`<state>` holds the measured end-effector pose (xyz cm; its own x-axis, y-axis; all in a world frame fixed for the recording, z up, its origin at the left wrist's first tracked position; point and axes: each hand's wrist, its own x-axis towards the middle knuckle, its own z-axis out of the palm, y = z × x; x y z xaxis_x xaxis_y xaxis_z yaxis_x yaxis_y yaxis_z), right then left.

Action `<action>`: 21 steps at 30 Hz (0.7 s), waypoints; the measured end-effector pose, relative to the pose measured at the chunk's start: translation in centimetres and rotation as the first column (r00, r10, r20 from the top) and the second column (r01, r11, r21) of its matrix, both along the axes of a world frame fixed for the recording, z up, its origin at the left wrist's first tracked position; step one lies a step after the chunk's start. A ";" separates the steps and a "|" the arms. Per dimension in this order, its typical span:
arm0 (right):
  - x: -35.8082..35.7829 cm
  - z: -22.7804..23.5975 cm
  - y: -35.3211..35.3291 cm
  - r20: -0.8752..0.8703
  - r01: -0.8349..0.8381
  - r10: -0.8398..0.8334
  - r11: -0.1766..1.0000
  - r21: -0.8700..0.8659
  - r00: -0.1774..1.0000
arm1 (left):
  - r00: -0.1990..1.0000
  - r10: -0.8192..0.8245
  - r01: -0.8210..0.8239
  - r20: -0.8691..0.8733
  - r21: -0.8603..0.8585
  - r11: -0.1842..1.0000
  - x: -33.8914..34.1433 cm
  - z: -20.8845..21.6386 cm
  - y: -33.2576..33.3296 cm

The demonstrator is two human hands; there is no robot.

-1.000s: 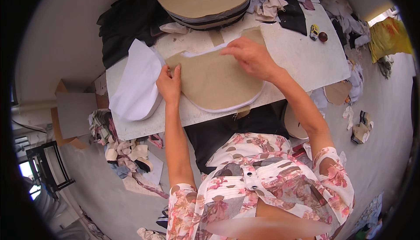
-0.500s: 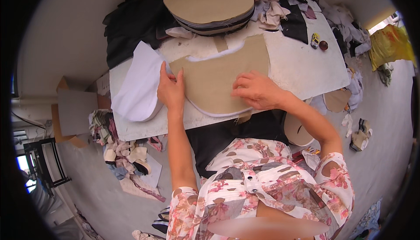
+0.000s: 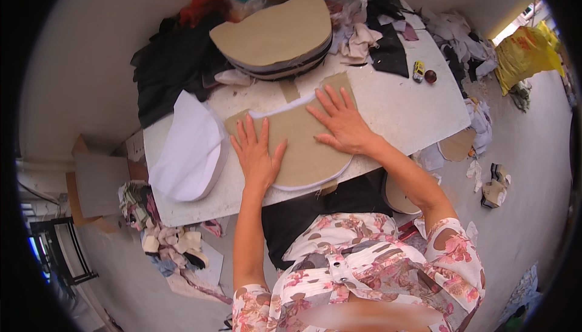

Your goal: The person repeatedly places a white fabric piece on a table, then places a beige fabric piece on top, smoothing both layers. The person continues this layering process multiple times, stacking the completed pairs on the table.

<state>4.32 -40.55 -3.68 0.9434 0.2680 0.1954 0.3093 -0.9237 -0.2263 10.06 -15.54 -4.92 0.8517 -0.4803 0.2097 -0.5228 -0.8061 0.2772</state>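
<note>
Both my hands press flat on a tan, half-round cut piece [image 3: 306, 159] with a notched far edge; a white layer shows along its rim beneath. My left hand [image 3: 257, 153] lies on its left part, fingers spread. Over its right part rests my right hand [image 3: 341, 123], fingers stretched toward the far edge. To the left, apart from my hand, sits a pile of similar-shaped white pieces [image 3: 188, 153]. Beyond the tan piece stands a thick stack of tan and dark cut pieces [image 3: 273, 32].
The white table [image 3: 418, 117] carries black cloth [image 3: 173, 68] at the far left and scraps [image 3: 364, 41] at the far right. A toy car [image 3: 418, 71] stands beside a dark red ball [image 3: 430, 76]. Fabric scraps [image 3: 176, 241] lie on the floor; a yellow bag [image 3: 527, 59] is at the right.
My right hand has moved up and opened flat on the tan piece. My left hand has shifted from its left edge onto its surface. The whole view has tilted slightly.
</note>
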 end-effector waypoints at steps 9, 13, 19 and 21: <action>4.3 6.9 -8.7 0.449 0.071 -0.261 0.915 0.398 0.855 | 0.999 -0.033 0.028 -0.040 -0.131 0.991 0.0 0.3 0.4; 9.3 10.8 -16.4 0.305 0.265 -0.569 0.707 0.656 0.764 | 0.999 -0.047 0.042 -0.027 -0.143 0.989 0.2 -0.1 0.8; 18.3 16.1 -26.3 0.507 0.365 -0.689 0.714 0.597 0.518 | 0.997 -0.048 0.041 -0.055 -0.120 0.992 0.1 0.3 0.8; 21.5 17.1 -28.4 0.620 0.446 -0.659 0.749 0.489 0.427 | 0.997 -0.051 0.044 -0.055 -0.115 0.992 0.1 0.3 0.9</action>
<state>25.83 -68.98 13.38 0.3682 -0.4072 0.8358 -0.1018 -0.9112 -0.3991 10.15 -14.62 -4.65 0.8407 -0.4965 0.2160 -0.5402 -0.7422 0.3966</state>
